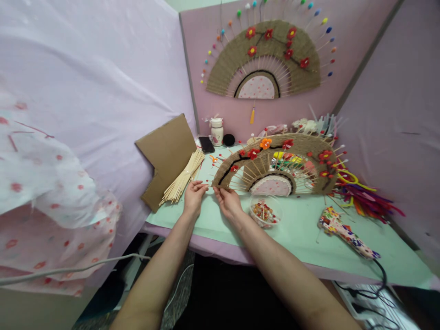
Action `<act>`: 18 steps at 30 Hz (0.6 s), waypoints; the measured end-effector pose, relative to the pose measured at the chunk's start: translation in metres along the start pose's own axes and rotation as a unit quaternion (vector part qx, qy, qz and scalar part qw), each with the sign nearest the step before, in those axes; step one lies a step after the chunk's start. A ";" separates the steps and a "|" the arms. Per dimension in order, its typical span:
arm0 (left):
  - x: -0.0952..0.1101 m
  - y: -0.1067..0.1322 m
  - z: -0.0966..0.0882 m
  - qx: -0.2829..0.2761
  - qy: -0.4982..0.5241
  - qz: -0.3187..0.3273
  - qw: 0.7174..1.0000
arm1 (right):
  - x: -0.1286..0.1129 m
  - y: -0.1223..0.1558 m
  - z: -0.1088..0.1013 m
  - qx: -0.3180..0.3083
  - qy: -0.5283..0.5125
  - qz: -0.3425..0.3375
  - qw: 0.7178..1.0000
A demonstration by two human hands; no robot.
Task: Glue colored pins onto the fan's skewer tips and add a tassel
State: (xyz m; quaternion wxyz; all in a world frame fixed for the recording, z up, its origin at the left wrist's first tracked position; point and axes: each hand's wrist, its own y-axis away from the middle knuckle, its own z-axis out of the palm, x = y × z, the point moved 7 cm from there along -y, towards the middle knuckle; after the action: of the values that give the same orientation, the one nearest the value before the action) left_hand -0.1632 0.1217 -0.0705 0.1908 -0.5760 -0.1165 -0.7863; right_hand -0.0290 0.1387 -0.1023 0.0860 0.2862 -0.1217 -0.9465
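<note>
A hand fan (237, 160) of wound twine over thin sticks, with red and orange flowers and a black branch, stands tilted on the table. My right hand (228, 201) grips its lower left corner, palm up. Just beside that corner, my left hand (194, 197) pinches at the end of a thin stick poking out of the fan; what lies between the fingertips is too small to name. Below the fan sits a clear round bowl (279, 211) holding red and amber beads (264, 212).
A bundle of thin sticks (184, 176) leans by bent cardboard (168, 156) at left. A patterned glue gun (349, 233) with a black cord and colourful pipe cleaners (369, 197) lie at right. Behind are a white bottle (217, 133), a phone (206, 145) and a finished fan (227, 68) on the wall.
</note>
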 end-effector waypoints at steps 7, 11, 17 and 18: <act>-0.002 -0.001 0.000 -0.005 0.002 -0.001 1.000 | -0.001 0.002 0.001 0.003 0.000 0.002 1.000; -0.002 -0.001 0.000 -0.005 0.007 0.000 1.000 | -0.002 0.003 0.002 0.004 0.001 0.003 1.000; -0.002 -0.001 0.000 -0.003 0.010 0.000 1.000 | -0.001 0.003 0.001 0.005 0.003 -0.003 1.000; -0.003 -0.001 -0.001 -0.002 0.010 0.000 1.000 | -0.001 0.002 0.001 0.005 0.003 -0.004 1.000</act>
State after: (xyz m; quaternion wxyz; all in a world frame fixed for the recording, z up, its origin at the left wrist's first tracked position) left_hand -0.1633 0.1227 -0.0732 0.1907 -0.5687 -0.1127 -0.7921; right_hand -0.0287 0.1369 -0.1004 0.0807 0.2901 -0.1247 -0.9454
